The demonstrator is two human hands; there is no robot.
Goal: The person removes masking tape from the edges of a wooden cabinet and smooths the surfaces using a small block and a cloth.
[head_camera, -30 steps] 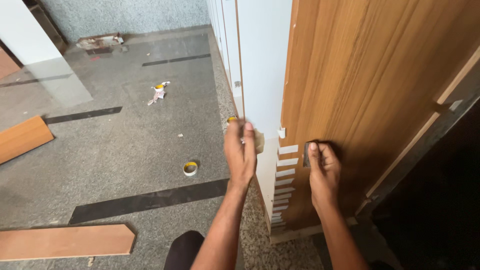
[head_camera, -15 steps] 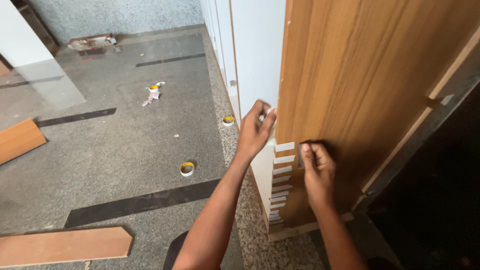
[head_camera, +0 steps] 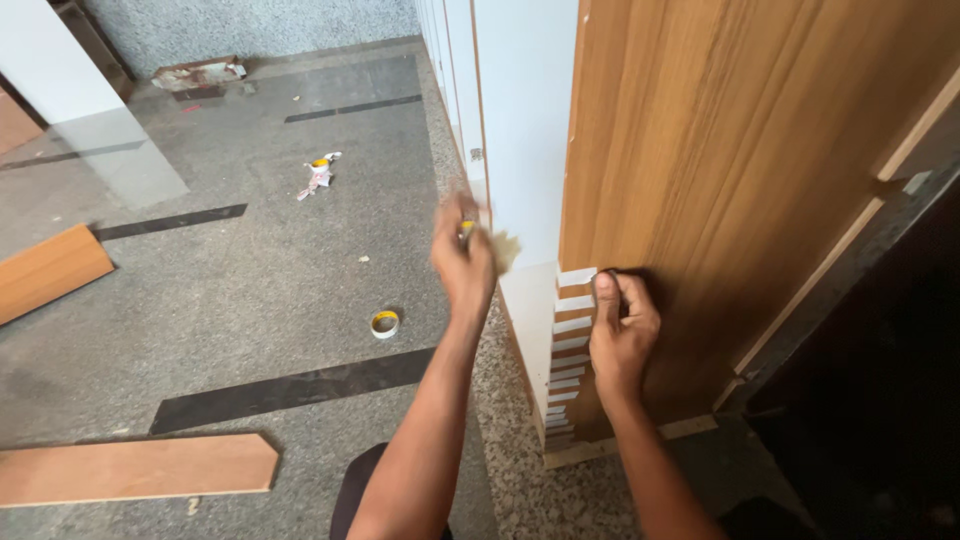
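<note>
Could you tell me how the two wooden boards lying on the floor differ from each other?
The near board lies almost level across the picture at the bottom left, and its right end shows in full. The far board lies further back at the left edge, slanted, with much of it cut off by the frame. The near one looks paler, the far one more orange. Both are flat wood pieces on the grey stone floor.

Right side: a tall brown wood-grain laminate panel stood upright and blocked any reach to the right; the right hand pressed flat against it.
Panel edge: a column of short white tape strips ran down the corner beside that hand.
Ahead: a white board face closed off the front; the left hand, blurred, hovered just before it.
Left: the grey speckled floor lay open.
Floor obstacles: a small yellow tape roll, well left of the hands; a flat wooden plank nearer the viewer.
</note>
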